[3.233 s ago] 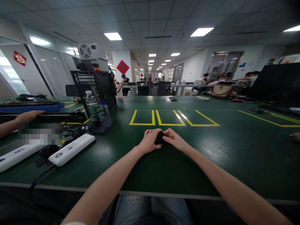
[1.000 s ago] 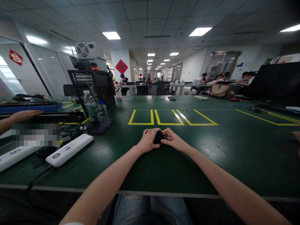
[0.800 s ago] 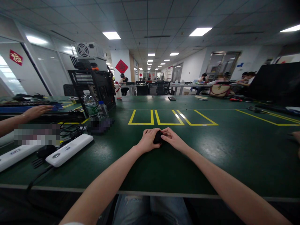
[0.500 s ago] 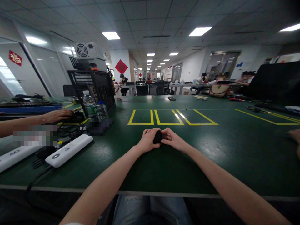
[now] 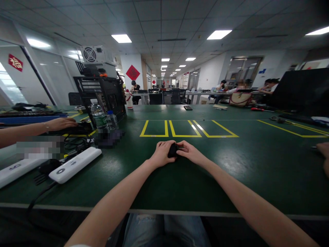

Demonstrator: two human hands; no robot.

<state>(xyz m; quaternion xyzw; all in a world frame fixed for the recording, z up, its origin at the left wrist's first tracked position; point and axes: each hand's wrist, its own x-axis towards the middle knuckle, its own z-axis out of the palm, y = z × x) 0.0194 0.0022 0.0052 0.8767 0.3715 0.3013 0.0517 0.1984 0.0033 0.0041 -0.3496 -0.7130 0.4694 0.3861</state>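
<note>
A small, dark, rounded object (image 5: 173, 150) is between my hands, low over the green table (image 5: 180, 185). My left hand (image 5: 161, 153) is closed around its left side, fingers over the top and thumb at the near edge. From the right, my right hand (image 5: 189, 152) pinches at the object's right side with bent fingers. The fingers cover much of the object, so its exact kind cannot be made out. Just beyond my hands, yellow tape outlines (image 5: 185, 136) mark the tabletop.
Left are a white power strip (image 5: 74, 165), cables, water bottles (image 5: 98, 115) and an open computer case (image 5: 115, 92). Another person's hand (image 5: 63, 124) rests there on a black item. A phone (image 5: 187, 107) lies farther back. At the right edge another hand (image 5: 324, 152) shows.
My hands and the dark object stay almost in place, with only slight finger movement. The view has shifted very slightly.
</note>
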